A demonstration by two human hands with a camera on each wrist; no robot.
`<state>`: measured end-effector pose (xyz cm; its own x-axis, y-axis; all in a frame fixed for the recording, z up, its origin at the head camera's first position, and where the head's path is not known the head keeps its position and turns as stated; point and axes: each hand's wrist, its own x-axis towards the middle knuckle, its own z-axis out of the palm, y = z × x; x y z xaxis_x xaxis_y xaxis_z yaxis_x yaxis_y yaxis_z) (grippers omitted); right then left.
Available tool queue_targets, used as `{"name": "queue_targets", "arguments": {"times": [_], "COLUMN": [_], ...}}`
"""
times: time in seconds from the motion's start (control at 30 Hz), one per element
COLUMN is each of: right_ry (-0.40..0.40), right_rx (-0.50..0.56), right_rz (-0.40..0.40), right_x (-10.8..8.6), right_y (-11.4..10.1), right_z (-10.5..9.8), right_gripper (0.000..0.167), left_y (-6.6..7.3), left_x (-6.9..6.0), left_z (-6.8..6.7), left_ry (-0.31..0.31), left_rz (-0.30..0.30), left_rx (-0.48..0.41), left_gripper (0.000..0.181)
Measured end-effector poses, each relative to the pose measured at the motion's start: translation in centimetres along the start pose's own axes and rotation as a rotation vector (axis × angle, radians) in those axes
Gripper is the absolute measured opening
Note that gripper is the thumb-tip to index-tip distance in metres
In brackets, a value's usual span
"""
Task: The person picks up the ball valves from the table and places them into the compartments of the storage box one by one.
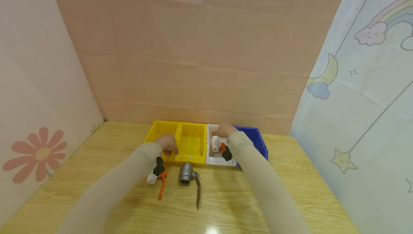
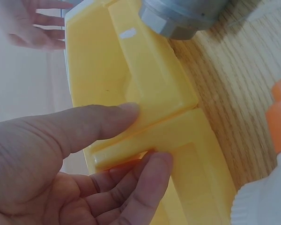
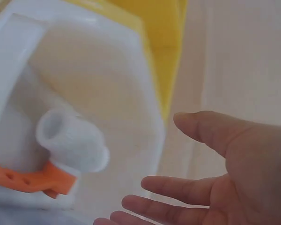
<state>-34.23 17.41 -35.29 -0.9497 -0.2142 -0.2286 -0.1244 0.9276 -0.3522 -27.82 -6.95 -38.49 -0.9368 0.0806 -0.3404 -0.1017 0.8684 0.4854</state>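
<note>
My left hand [image 1: 167, 143] is at the adjoining walls of the left yellow bin [image 1: 158, 128] and the second yellow bin [image 1: 191, 144]. In the left wrist view, its thumb lies on one side and its curled fingers on the other, pinching the walls. Over the back of the white bin [image 1: 221, 162], my right hand [image 1: 225, 130] has its fingers spread, holding nothing. A white plastic ball valve [image 3: 72, 140] with an orange handle [image 3: 37, 180] stands in that bin, apart from the fingers; its handle end looks black in the head view.
A blue bin [image 1: 262, 149] adjoins the white one on the right. In front of the bins lie a metal ball valve [image 1: 185, 173] with a lever and another white valve [image 1: 152, 178] with an orange-and-black handle. A thin stick [image 1: 168, 194] lies between them on the wooden table.
</note>
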Motion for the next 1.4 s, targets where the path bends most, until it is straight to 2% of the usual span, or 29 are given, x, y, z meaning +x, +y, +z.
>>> {"name": "queue_targets", "arguments": {"times": [0.33, 0.53, 0.7, 0.87, 1.03, 1.2, 1.4], "right_ry": [-0.004, 0.082, 0.167, 0.222, 0.263, 0.291, 0.275], "right_rx": [0.023, -0.017, -0.011, 0.001, 0.049, 0.093, 0.096], "right_rz": [-0.101, -0.145, -0.223, -0.262, -0.282, -0.312, -0.257], "right_x": [-1.8, -3.7, -5.9, -8.2, -10.3, -11.9, -12.4], "right_y": [-0.5, -1.0, -1.2, -1.3, -1.0, 0.5, 2.8], "right_z": [-4.1, -6.1, -7.7, -9.0, -9.5, -9.6, -8.8], "right_gripper": [0.045, 0.052, 0.049, 0.048, 0.045, 0.039, 0.038], "left_y": [-0.1, 0.0, -0.1, -0.3, -0.5, -0.6, -0.5], "left_x": [0.2, 0.2, 0.2, 0.4, 0.8, 0.9, 1.1], "left_z": [0.0, 0.0, 0.1, -0.1, -0.2, -0.2, -0.1], "left_ry": [0.002, 0.007, 0.002, -0.001, -0.004, -0.009, -0.016], "left_rz": [-0.004, -0.005, 0.007, 0.019, 0.001, -0.013, -0.004], "left_rx": [-0.001, 0.01, 0.006, 0.002, -0.005, -0.007, -0.002], "left_gripper": [0.019, 0.016, 0.016, 0.014, 0.015, 0.02, 0.016]}}
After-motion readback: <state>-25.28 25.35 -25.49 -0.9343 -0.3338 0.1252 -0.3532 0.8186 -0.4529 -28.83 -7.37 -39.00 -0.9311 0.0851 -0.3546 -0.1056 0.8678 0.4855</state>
